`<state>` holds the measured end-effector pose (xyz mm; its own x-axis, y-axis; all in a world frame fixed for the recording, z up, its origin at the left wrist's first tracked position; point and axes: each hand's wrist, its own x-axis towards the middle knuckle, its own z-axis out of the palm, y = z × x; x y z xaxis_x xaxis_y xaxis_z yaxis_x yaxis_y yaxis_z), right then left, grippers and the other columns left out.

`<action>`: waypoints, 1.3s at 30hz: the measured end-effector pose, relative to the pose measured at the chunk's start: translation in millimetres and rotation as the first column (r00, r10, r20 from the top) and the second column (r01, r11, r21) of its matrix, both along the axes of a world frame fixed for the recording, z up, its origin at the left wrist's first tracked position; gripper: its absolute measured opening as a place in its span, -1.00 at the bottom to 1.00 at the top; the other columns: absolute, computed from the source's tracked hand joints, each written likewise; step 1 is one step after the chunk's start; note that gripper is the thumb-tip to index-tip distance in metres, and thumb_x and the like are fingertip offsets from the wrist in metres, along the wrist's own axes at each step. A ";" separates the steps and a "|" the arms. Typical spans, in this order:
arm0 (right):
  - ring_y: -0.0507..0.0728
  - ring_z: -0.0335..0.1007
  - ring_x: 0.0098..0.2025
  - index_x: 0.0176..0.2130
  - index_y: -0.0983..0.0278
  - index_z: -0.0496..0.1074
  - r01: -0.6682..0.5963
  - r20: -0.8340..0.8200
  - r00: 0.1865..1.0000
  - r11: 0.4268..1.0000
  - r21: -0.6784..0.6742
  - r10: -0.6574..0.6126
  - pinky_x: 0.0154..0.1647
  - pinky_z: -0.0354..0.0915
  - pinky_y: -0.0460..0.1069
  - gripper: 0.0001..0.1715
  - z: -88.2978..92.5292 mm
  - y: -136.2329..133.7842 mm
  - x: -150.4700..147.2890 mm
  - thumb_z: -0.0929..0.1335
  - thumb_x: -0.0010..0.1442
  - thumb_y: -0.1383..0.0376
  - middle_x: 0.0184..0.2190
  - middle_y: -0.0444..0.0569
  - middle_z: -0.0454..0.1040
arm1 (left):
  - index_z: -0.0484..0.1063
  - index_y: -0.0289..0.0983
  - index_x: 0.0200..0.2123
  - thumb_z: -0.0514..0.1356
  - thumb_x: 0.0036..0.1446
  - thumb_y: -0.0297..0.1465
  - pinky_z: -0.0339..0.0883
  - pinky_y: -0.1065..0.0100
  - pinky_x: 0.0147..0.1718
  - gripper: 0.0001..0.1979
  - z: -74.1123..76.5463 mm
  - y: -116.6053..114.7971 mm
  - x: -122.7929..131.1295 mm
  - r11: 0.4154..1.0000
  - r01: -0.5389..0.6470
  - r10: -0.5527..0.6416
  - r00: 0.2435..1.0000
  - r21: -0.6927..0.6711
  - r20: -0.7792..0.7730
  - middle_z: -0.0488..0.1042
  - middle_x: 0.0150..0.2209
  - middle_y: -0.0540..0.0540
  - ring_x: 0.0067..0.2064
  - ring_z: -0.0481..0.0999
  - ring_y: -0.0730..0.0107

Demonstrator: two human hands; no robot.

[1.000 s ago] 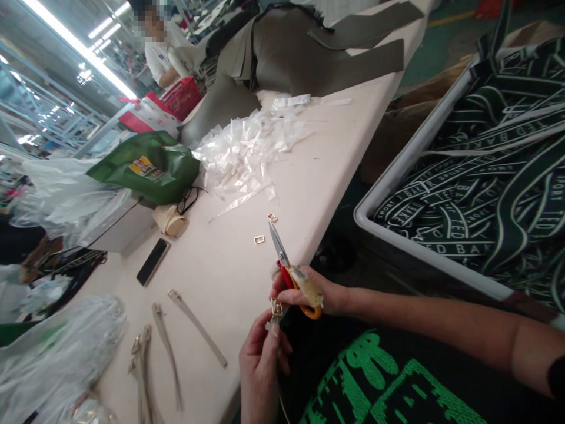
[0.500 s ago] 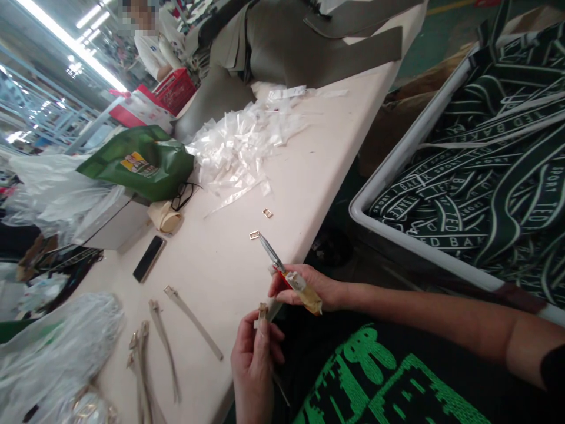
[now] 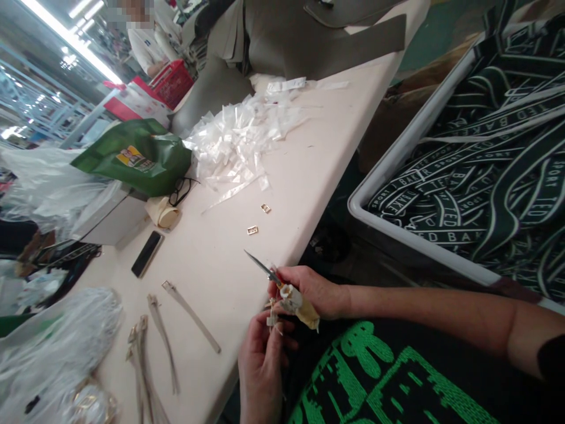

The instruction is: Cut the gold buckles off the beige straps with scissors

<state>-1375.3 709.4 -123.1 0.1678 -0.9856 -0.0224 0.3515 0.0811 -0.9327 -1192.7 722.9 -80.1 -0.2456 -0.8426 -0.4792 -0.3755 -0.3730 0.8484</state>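
My left hand is closed, thumb and fingers pinching a narrow beige strap end with a small buckle at its top. Most of that strap is hidden by the fingers. In my right hand is a pair of scissors, its handle wrapped in yellowish and white material. The pointed blades aim up and left over the table edge. Both hands are close together, the right fingers near the buckle end. Two loose gold buckles, one nearer and one farther, lie beyond the blade tip.
Several buckled straps lie on the white table at left, near a phone. Farther back are clear plastic scraps, a green bag and grey sheets. A white bin of printed webbing stands right. Another person is at the back.
My right hand has brought the scissors down and left, toward the strap end. The blade tip has moved away from the nearer loose buckle. My left hand has shifted slightly right.
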 end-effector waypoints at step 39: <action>0.04 0.34 -0.37 -0.28 0.33 0.37 -0.581 -0.311 0.731 0.793 0.181 0.607 -0.36 0.23 -0.07 -0.55 -15.1 13.0 -56.0 0.44 0.15 -0.01 -0.38 -0.08 0.45 | 0.40 -0.29 -0.32 0.36 -0.02 0.08 -0.08 0.61 -0.75 -0.46 -1.6 -23.3 -4.2 0.944 -0.304 0.319 0.939 0.125 -0.127 0.37 -0.64 0.11 -0.74 0.19 0.68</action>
